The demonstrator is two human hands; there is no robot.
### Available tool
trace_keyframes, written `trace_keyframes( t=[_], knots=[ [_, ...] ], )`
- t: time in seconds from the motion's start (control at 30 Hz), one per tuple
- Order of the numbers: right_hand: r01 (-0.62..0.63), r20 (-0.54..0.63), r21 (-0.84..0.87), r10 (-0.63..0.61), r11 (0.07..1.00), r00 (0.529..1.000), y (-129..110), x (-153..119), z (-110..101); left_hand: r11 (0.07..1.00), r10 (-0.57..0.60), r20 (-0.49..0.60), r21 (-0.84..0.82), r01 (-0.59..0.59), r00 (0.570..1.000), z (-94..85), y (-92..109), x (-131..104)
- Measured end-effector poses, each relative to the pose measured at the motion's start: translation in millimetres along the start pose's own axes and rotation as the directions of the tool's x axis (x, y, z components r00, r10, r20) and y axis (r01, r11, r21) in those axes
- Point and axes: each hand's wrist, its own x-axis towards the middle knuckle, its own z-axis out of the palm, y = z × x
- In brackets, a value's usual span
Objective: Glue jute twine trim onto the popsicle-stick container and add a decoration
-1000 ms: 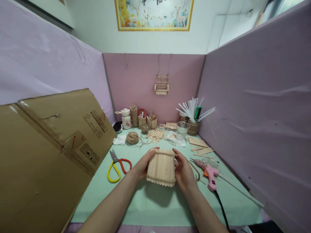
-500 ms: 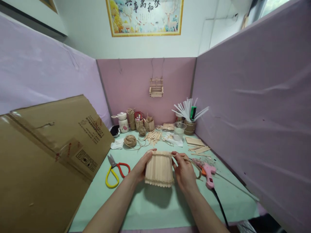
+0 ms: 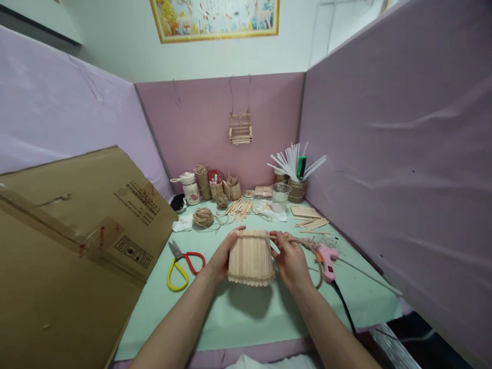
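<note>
Above the near edge of the bench (image 3: 172, 328), my left hand (image 3: 224, 254) is clamped on the side of the wooden-stick piece (image 3: 250, 259); my right hand (image 3: 290, 259) pinches a braided cord (image 3: 298, 240) at its upper corner. Scissors (image 3: 179, 260) lie toward the left edge, the pink glue gun (image 3: 328, 260) toward the right. Farther back sits a twine ball (image 3: 203, 217).

Looks like a little craft nook: purple panels (image 3: 384, 154) are boxing in the table (image 3: 253, 328), with twine (image 3: 203, 217) sitting mid-frame and a pink glue gun (image 3: 328, 261) lying at right.
</note>
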Motion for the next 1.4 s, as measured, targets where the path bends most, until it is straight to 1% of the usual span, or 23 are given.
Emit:
trace_keyframes(
  t=[0.2, 0.43, 0.7, 0.83, 1.03, 1.13, 1.23, 1.33, 1.4],
  knots=[
    [-0.062, -0.030, -0.054, 0.061, 0.997, 0.998, 5, -1, 1, 1.000, 0.007, 0.012, -0.026, -0.006, 1.000, 4.3, 1, -3],
    [-0.056, -0.050, -0.082, 0.052, 0.995, 0.997, 8, -4, 5, 0.999, 0.024, 0.059, -0.026, -0.022, 0.998, 5.3, 1, -3],
    [-0.071, -0.028, -0.108, 0.069, 0.992, 0.997, 6, -9, 9, 0.998, 0.050, 0.157, -0.045, -0.043, 0.986, 4.9, 3, -6],
    [-0.018, -0.003, -0.156, 0.018, 0.988, 1.000, 6, -14, 10, 0.997, 0.064, 0.189, -0.064, -0.053, 0.980, 5.1, 3, -7],
    [0.123, 0.010, -0.243, -0.124, 0.962, 0.992, 9, -18, 9, 0.995, 0.074, 0.252, -0.077, -0.056, 0.965, 2.8, 2, -8],
    [0.150, 0.043, -0.250, -0.144, 0.957, 0.989, 10, -19, 9, 0.994, 0.084, 0.275, -0.086, -0.062, 0.958, 1.1, 1, -7],
    [0.095, 0.042, -0.199, -0.088, 0.975, 0.995, 10, -18, 8, 0.994, 0.079, 0.298, -0.091, -0.054, 0.951, 0.0, 0, -6],
    [-0.061, 0.061, -0.142, 0.071, 0.988, 0.996, 10, -15, 5, 0.995, 0.069, 0.310, -0.083, -0.046, 0.948, -0.6, 0, -6],
    [-0.182, 0.123, -0.143, 0.200, 0.973, 0.972, 10, -12, 2, 0.997, 0.052, 0.318, -0.071, -0.031, 0.947, -1.3, 0, -6]
  ],
)
